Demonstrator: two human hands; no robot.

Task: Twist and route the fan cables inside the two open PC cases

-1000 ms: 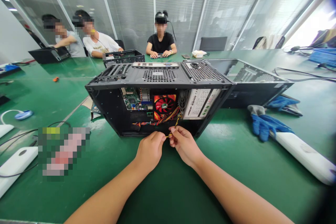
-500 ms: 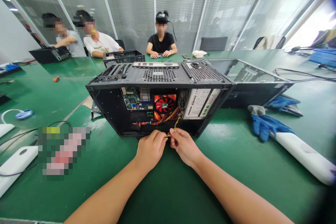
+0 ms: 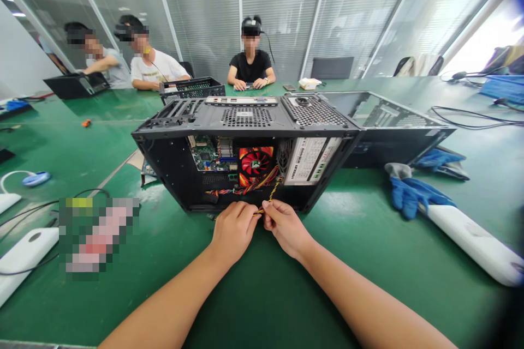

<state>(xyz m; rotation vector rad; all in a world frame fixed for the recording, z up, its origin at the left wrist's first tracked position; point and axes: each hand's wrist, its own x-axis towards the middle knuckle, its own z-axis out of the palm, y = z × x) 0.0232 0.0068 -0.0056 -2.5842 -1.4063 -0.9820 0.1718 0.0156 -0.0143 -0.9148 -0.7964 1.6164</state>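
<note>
A black computer case (image 3: 245,112) lies open-sided in front of me on the green table. Inside it I see a motherboard (image 3: 207,155), a red cooling fan (image 3: 254,165), a power supply (image 3: 313,161) with a white label and a bundle of coloured wires (image 3: 229,191). A twisted yellow and black cable (image 3: 273,191) runs out from beside the power supply to my fingers. My left hand (image 3: 235,229) is closed on its lower part. Close beside it, my right hand (image 3: 284,226) pinches the same cable between thumb and forefinger. The cable's end is hidden by my left hand.
To the right lie a second case (image 3: 401,144), blue gloves (image 3: 413,193) and a white power strip (image 3: 470,240). Another white strip (image 3: 28,256) with black cords is at left. Across the table, several people sit, one behind another open case (image 3: 194,88).
The view has shifted very slightly. Both hands keep their hold on the cable in nearly the same place.
</note>
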